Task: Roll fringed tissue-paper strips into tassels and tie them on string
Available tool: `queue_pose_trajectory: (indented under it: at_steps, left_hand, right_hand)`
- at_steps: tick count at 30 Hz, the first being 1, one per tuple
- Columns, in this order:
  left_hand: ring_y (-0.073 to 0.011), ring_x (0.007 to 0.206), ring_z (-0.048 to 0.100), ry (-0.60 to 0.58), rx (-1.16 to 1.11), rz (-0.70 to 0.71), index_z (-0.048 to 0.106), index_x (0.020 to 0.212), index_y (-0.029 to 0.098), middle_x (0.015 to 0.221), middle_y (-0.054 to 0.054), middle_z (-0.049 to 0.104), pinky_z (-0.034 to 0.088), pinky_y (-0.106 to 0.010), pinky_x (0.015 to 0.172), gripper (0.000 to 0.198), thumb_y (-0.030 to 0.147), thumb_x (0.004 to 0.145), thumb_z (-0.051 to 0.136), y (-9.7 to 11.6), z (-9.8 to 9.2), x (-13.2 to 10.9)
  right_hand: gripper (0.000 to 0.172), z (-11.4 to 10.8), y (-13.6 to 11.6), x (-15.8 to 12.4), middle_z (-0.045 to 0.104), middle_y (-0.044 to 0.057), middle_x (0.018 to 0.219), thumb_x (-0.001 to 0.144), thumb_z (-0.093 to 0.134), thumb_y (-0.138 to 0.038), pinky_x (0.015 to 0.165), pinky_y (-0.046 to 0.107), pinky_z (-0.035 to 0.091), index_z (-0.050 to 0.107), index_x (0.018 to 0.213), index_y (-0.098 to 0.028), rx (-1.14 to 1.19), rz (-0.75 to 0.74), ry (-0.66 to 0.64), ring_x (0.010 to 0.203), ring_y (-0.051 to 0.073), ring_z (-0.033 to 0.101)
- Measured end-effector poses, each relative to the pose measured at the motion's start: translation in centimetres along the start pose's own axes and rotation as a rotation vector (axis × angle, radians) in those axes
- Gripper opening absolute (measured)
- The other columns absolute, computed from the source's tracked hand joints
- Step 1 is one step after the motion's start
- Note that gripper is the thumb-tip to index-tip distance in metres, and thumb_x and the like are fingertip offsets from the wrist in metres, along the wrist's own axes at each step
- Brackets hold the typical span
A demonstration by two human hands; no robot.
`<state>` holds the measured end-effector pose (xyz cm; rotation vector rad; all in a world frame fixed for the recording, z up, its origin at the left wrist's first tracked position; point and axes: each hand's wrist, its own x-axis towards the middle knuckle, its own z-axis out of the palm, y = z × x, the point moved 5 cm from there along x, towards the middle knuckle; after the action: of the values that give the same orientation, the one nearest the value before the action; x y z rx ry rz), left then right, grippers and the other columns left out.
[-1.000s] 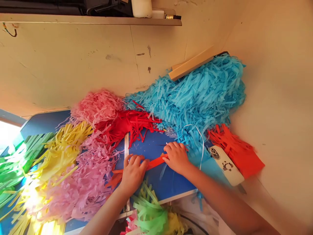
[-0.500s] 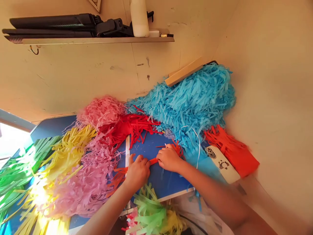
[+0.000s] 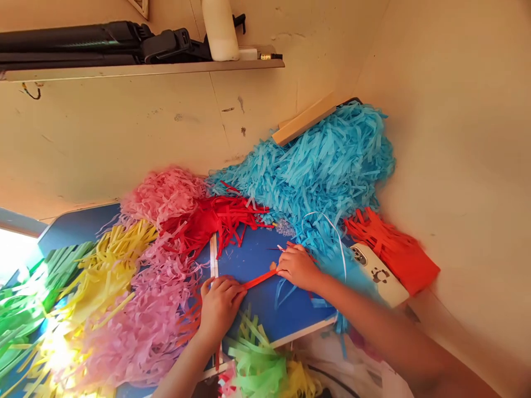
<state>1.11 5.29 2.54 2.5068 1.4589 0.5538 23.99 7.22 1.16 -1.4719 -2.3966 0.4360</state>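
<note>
Orange-red tissue strip (image 3: 259, 280) stretched taut at the centre of the frame, a slim twisted-looking band slanting up to the right between two hands above the blue tabletop (image 3: 257, 254)! Left hand (image 3: 222, 304), lower centre, is palm down with fingers curled narrow over the strip's lower end; right hand (image 3: 299, 268), just right of centre, has the upper end pinched between thumb and fingers, a tight grip, though the exact fingertip contact is partly hidden. Orange-red fringe (image 3: 191, 316) peeks out left of the left hand, right by the lilac shredded tissue (image 3: 136, 326) at the lower left. And look at the colour all round: yellow fringed tissue (image 3: 110, 265) and green fringed tissue (image 3: 50, 276) at the left edge, sunlight blazing over them; pink shredded tissue (image 3: 166, 190) left of centre, touching the red fringed tissue (image 3: 207, 221); a huge blue tissue heap (image 3: 332, 160) at the upper right against the wall, with a tan board (image 3: 305, 119) leaning along its top. Over on the right, a pale-cased phone (image 3: 381, 273) sits against the orange-red fringed paper (image 3: 410, 260). Bottom centre, a light green tassel (image 3: 259, 359) pokes up by the table's edge, and high on the upper left, a shelf (image 3: 145, 71) carries a white bottle (image 3: 219, 30).
</note>
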Motion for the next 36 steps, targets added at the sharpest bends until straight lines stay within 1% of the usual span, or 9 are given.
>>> queue_pose_trajectory:
  at_steps: [5, 10, 16, 20, 22, 25, 28, 32, 36]
  left_hand:
    - [-0.0257, 0.097, 0.063, -0.033, -0.086, -0.091, 0.074, 0.085, 0.028, 0.091, -0.002, 0.075, 0.034, -0.047, 0.092, 0.020, 0.034, 0.093, 0.058, -0.7, 0.6, 0.1]
    - [-0.0255, 0.096, 0.061, -0.052, -0.050, -0.109, 0.073, 0.083, 0.025, 0.091, -0.005, 0.073, 0.035, -0.046, 0.089, 0.027, 0.034, 0.095, 0.050, -0.3, 0.5, 0.4]
    - [-0.0239, 0.087, 0.060, -0.098, 0.028, -0.117, 0.067, 0.070, 0.022, 0.081, -0.004, 0.070, 0.036, -0.043, 0.085, 0.023, 0.030, 0.089, 0.056, 0.0, 0.5, 1.4]
    - [-0.0247, 0.088, 0.060, -0.120, 0.076, -0.108, 0.068, 0.078, 0.023, 0.083, -0.003, 0.070, 0.036, -0.044, 0.085, 0.015, 0.027, 0.088, 0.058, 0.2, 0.5, 1.8]
    - [-0.0250, 0.095, 0.059, -0.110, 0.095, -0.031, 0.070, 0.091, 0.027, 0.091, -0.003, 0.071, 0.035, -0.047, 0.091, 0.015, 0.023, 0.090, 0.056, 0.8, 0.4, 1.8]
    - [-0.0259, 0.101, 0.057, -0.111, 0.186, 0.142, 0.071, 0.102, 0.035, 0.097, -0.002, 0.071, 0.031, -0.050, 0.097, 0.030, 0.014, 0.092, 0.052, 2.0, 0.3, 1.5]
    - [-0.0277, 0.102, 0.056, -0.116, 0.255, 0.208, 0.070, 0.106, 0.033, 0.097, -0.003, 0.071, 0.032, -0.052, 0.097, 0.030, 0.013, 0.091, 0.052, 2.8, 0.3, 1.3]
    - [-0.0273, 0.101, 0.057, -0.092, 0.196, 0.220, 0.071, 0.101, 0.027, 0.095, -0.005, 0.072, 0.034, -0.051, 0.096, 0.025, 0.015, 0.090, 0.052, 3.4, 0.3, 1.6]
    - [-0.0259, 0.097, 0.058, -0.042, 0.156, 0.234, 0.072, 0.090, 0.023, 0.090, -0.005, 0.071, 0.034, -0.050, 0.098, 0.017, 0.023, 0.091, 0.054, 3.5, 0.5, 2.0]
  right_hand:
    - [0.014, 0.0, 0.6, -0.3, 0.067, -0.001, 0.084, 0.084, 0.073, -0.024, 0.084, 0.032, 0.034, 0.070, 0.072, -0.021, 0.079, 0.051, 0.004, 0.089, 0.016, 0.056]
    - [0.017, -0.1, 0.8, -0.2, 0.066, 0.000, 0.087, 0.087, 0.071, -0.025, 0.084, 0.033, 0.034, 0.069, 0.071, -0.020, 0.119, 0.105, 0.009, 0.092, 0.018, 0.055]
    - [0.022, 0.1, 0.8, 0.5, 0.064, 0.000, 0.079, 0.081, 0.072, -0.020, 0.084, 0.033, 0.033, 0.062, 0.062, -0.018, 0.077, 0.159, -0.019, 0.090, 0.019, 0.056]
    - [0.013, -0.6, 0.0, 0.8, 0.065, 0.003, 0.084, 0.081, 0.071, -0.020, 0.084, 0.036, 0.033, 0.064, 0.070, -0.018, 0.019, 0.182, -0.012, 0.090, 0.021, 0.054]
    - [0.006, -1.1, -1.0, 1.0, 0.066, 0.004, 0.090, 0.084, 0.067, -0.018, 0.087, 0.040, 0.032, 0.067, 0.078, -0.020, -0.033, 0.124, -0.008, 0.095, 0.024, 0.052]
    - [0.017, -1.3, -3.1, 1.0, 0.066, 0.006, 0.091, 0.090, 0.056, -0.013, 0.091, 0.045, 0.030, 0.069, 0.081, -0.019, -0.208, -0.094, -0.040, 0.098, 0.025, 0.049]
    - [0.015, -0.9, -4.7, 0.8, 0.066, 0.006, 0.086, 0.090, 0.056, -0.018, 0.097, 0.050, 0.027, 0.069, 0.082, -0.019, -0.321, -0.276, -0.049, 0.096, 0.025, 0.048]
    - [0.019, 0.1, -6.1, 0.8, 0.067, 0.006, 0.084, 0.092, 0.053, -0.016, 0.104, 0.052, 0.021, 0.069, 0.083, -0.019, -0.380, -0.401, -0.007, 0.093, 0.024, 0.049]
    - [0.022, 1.2, -6.5, 1.6, 0.067, 0.007, 0.082, 0.091, 0.050, -0.010, 0.103, 0.049, 0.023, 0.069, 0.082, -0.017, -0.396, -0.429, -0.023, 0.089, 0.023, 0.050]
